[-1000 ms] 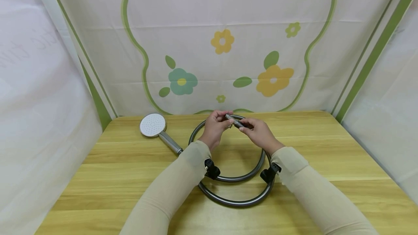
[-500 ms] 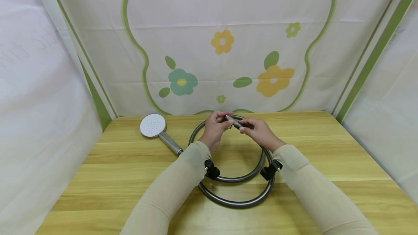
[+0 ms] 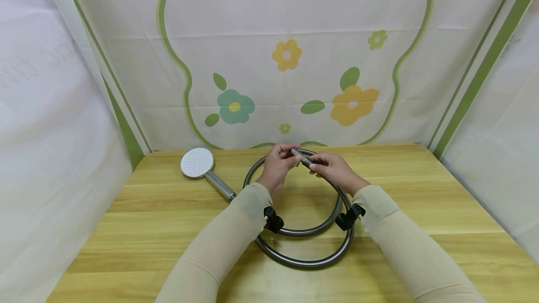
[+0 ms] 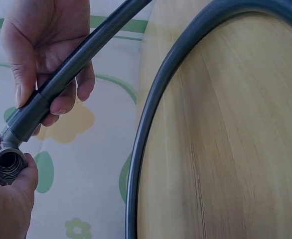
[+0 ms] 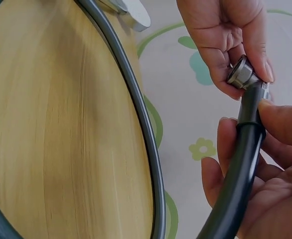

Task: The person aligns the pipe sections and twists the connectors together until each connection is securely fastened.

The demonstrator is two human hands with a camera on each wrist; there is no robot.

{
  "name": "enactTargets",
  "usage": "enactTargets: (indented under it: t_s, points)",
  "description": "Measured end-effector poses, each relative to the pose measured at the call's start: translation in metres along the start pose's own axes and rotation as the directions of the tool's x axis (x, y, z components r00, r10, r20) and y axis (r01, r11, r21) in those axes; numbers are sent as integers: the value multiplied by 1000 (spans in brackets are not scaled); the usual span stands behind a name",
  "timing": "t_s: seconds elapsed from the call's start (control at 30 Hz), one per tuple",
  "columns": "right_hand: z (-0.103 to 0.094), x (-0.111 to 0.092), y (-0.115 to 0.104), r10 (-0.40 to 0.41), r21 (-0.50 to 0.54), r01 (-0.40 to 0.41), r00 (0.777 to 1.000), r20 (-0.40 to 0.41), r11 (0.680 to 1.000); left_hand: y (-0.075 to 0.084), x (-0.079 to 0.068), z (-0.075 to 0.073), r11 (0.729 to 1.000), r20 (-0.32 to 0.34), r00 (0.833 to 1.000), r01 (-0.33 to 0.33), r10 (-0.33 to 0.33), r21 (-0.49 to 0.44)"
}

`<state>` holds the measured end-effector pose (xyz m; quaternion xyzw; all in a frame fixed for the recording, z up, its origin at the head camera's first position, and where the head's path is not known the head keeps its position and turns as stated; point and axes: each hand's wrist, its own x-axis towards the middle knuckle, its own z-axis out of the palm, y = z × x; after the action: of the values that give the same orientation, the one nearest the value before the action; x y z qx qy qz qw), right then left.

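My left hand [image 3: 274, 168] pinches a small metal elbow fitting [image 5: 242, 73] with a threaded round mouth, which faces the camera in the left wrist view. My right hand [image 3: 338, 172] grips the dark sleeve [image 4: 29, 117] at the end of a dark grey shower hose [image 3: 301, 263], thumb on one side and fingers curled beneath. Sleeve and fitting meet end to end at an angle, above the far part of the table. Coiled in loops, the hose lies under both wrists. A shower head [image 3: 197, 162] with a white face rests at the left, its handle pointing toward the hose; my left sleeve covers where they meet.
The wooden table [image 3: 404, 209] ends at a white cloth backdrop [image 3: 252, 60] printed with flowers, just behind the hands. White cloth walls stand left and right. Black wrist cameras [image 3: 273, 219] sit just over the hose loops.
My right hand and wrist have shifted slightly to the right and turned a little on the sleeve. The left hand, shower head and coiled hose stay put.
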<state>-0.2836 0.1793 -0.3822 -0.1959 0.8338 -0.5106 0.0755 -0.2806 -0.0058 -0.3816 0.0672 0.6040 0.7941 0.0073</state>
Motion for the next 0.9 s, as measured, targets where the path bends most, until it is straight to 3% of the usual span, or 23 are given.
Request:
enactTargets:
  t_s: [0.53,0.77,0.9]
  points:
    - [0,0,-1,17,25,-17,1000,3,1000,1,-2,1,1000,-4,1000,-12,12,-10]
    - [4,-1,-3,1,-31,-3,998,-64,1000,2,-2,1,1000,-5,1000,-27,27,-8]
    - [7,-6,-6,-33,-56,25,989,-143,998,2,-2,3,999,0,999,-34,34,-9]
